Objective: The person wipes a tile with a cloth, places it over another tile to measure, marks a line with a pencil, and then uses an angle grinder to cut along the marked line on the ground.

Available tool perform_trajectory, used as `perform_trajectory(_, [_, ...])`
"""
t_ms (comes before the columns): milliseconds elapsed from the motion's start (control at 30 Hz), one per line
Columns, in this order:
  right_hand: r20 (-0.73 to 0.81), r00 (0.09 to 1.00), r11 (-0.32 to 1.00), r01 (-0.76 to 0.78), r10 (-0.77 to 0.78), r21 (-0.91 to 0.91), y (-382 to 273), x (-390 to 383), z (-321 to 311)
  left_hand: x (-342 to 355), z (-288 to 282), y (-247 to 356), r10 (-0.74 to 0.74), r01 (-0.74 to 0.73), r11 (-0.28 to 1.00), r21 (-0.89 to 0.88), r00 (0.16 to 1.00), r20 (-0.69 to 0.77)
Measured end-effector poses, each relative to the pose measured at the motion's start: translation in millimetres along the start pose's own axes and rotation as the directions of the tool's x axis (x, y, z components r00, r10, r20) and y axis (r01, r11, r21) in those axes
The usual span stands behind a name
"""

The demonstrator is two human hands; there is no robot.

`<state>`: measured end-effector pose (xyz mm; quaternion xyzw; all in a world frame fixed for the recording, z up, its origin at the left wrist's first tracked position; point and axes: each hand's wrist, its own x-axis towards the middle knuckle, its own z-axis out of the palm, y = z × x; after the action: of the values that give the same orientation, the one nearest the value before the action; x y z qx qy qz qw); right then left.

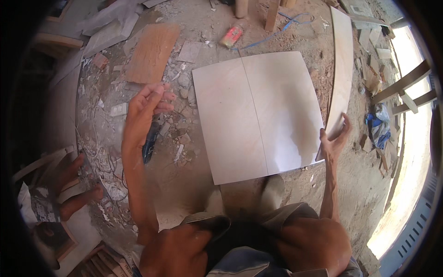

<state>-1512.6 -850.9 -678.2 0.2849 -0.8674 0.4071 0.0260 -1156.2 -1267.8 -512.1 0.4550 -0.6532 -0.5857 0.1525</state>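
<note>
A large, pale, glossy square tile (230,115) lies in front of my feet, with a thin dark line running down it from far edge to near edge. My right hand (336,138) is at the near end of a long narrow pale strip (341,55), thumb on one side and fingers on the other, just right of the tile. My left hand (150,104) is raised over the rubble left of the tile, its fingers loosely bent and apart, with nothing visible in them. A dark object (150,144) lies beside my left wrist; its kind is unclear.
A brown rectangular board (152,53) lies at the far left among broken pieces. Beyond the tile are a red-labelled bottle (232,35) and a blue cord (263,41). Wooden bars (404,83) stand at right. Another person's feet (80,201) show at left.
</note>
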Motion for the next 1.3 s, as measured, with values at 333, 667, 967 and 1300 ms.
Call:
perform_trajectory(333, [-0.075, 0.975, 0.939, -0.22, 0.207, -0.265, 169.3, 12.8, -18.3, -103.8, 23.0, -173.1, -0.353, 0.352, 0.935, 0.035, 0.927, 0.129])
perform_trajectory(667, [-0.048, 0.954, 0.653, -0.24, 0.297, -0.718, 192.5, 17.8, -31.0, -197.0, 4.2, -173.8, -0.072, 0.072, 0.997, -0.006, 0.993, -0.089])
perform_trajectory(967, [0.46, 0.851, 0.948, -0.312, 0.254, 0.054, 130.9, 26.5, -17.8, -287.6, -63.7, -48.9, -0.289, 0.178, 0.939, -0.295, 0.872, -0.394])
perform_trajectory(1300, [0.409, 0.833, 0.852, -0.481, 0.372, 0.206, 131.9, 15.4, 54.7, -35.5, 70.8, -232.9, -0.372, 0.3, 0.882, 0.363, 0.917, 0.146])
